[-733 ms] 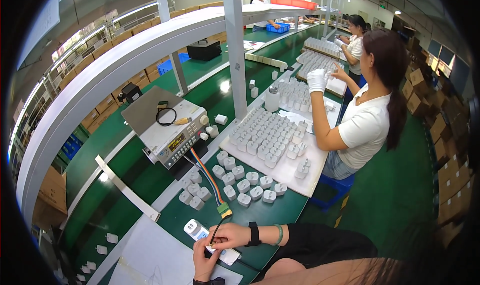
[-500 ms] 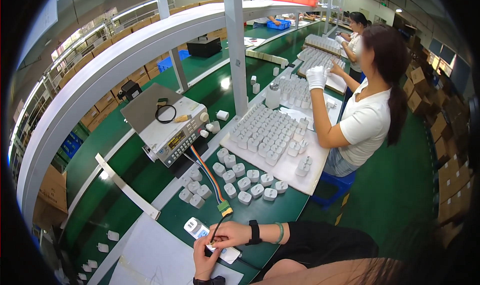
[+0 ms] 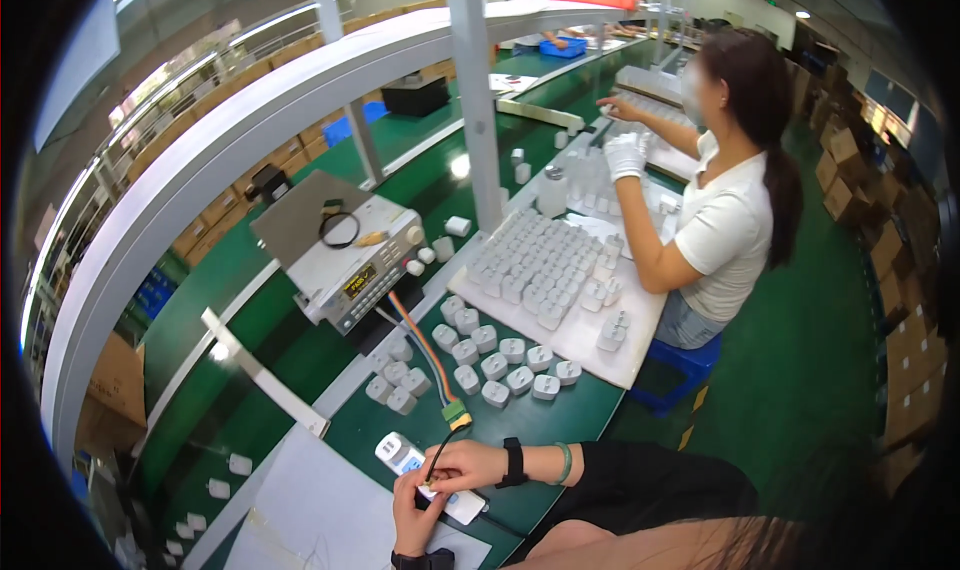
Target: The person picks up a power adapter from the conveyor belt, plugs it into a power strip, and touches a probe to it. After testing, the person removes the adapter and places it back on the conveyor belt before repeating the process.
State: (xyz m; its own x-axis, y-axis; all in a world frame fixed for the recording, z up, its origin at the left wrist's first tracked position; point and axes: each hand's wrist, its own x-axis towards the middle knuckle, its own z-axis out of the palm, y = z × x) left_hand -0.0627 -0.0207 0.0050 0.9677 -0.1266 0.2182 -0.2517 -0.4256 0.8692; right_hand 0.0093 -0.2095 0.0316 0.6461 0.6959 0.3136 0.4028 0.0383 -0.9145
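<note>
Since the earlier frames little has shifted: both of the wearer's hands stay at the near edge of the green tabletop [image 3: 560, 425], and the co-worker's gloved hand [image 3: 627, 156] has dropped slightly toward her tray.

Far left, a few small white plug adapters [image 3: 215, 489] lie scattered; five or so can be counted, though the curved edge blurs them. A white sheet [image 3: 300, 500] lies beside them. The left hand [image 3: 415, 515] comes up from the bottom edge, fingers curled around the near end of a white rectangular device [image 3: 402, 454] lying flat on the tabletop. The right hand [image 3: 462, 464], with a black wristband and a green bracelet, lies across the same device, pinching a thin black lead [image 3: 437, 455]. That lead runs up to a green connector [image 3: 455, 411] and coloured wires going to one grey test instrument [image 3: 350, 270].

The step in hand looks like hooking the device up for testing; the next move likely calls for seating the lead squarely while the left hand steadies the device.

Right of the wires sit about seventeen loose white adapters [image 3: 505, 370]. Beyond lies one white tray [image 3: 600, 355] packed with several dozen more, too many to count surely. A seated person in a white shirt works there, and two more people are visible far behind.
</note>
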